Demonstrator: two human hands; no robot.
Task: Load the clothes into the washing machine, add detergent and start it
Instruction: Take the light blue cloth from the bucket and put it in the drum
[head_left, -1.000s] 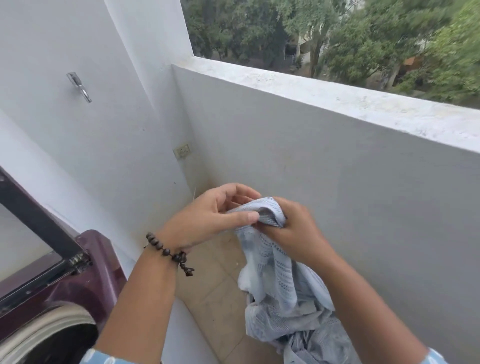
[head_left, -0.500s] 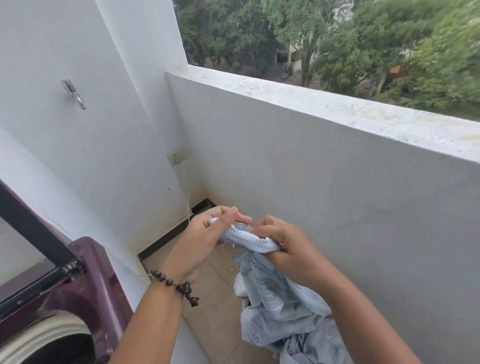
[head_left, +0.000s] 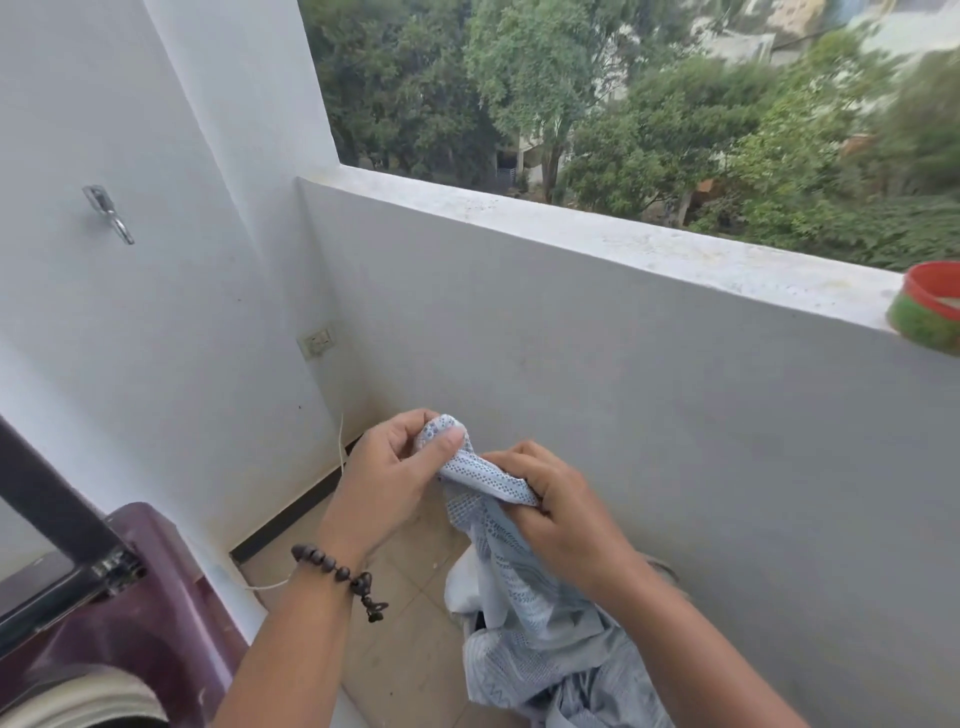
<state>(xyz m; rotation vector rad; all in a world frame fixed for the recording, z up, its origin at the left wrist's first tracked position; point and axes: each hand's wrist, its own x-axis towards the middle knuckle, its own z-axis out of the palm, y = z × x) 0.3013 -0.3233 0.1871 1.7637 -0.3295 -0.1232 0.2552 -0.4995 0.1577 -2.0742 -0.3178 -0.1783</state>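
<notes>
Hands raised together: left hand (head_left: 387, 480) pinches garment (head_left: 519, 577) edge, right hand (head_left: 558, 519) fists it.

Both forearms reach forward and inward from the bottom of the view, bare to the wrists. The left hand (head_left: 387, 480) is raised a little higher, thumb pressed against the fingertips in a pinch. The right hand (head_left: 561, 519), just beside it and slightly lower, is curled into a closed fist, knuckles up. A dark beaded bracelet (head_left: 337, 574) circles the left wrist
</notes>
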